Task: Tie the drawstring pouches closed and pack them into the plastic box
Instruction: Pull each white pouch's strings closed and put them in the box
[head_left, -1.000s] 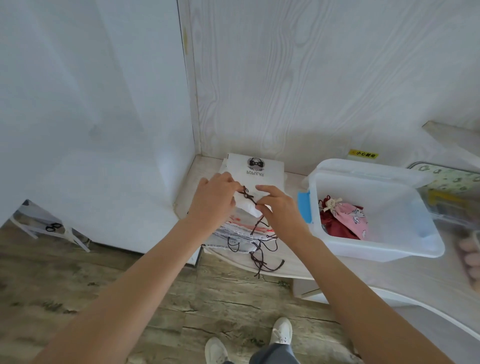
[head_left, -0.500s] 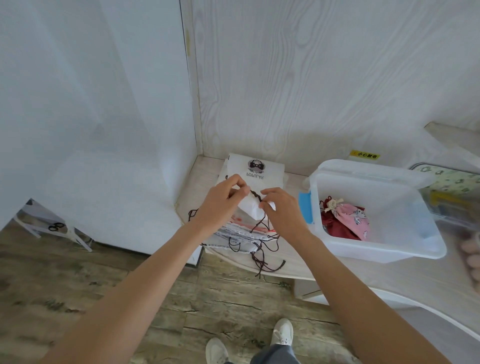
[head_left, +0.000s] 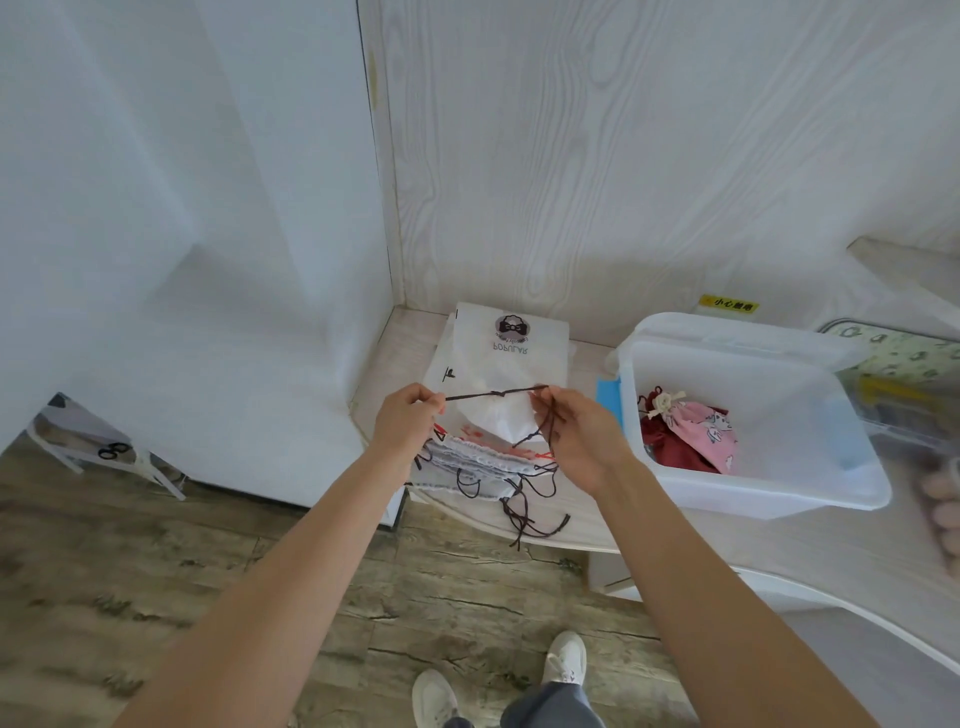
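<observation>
We pinch the dark drawstring (head_left: 493, 395) taut between left hand (head_left: 408, 423) and right hand (head_left: 576, 434) over the white pouch (head_left: 498, 364), left of the plastic box (head_left: 753, 410); uneven pulling may slip the knot

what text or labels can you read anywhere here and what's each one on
"POPULAR": printed upside down to this view under a dark bow-tie logo on the white pouch lying on the table.
Yellow sticker on the wall behind the plastic box: dark characters, too small to read.
Small black mark on the white pouch's left edge: not readable.
Patterned lid at far right: pictures only, with no words legible.
</observation>
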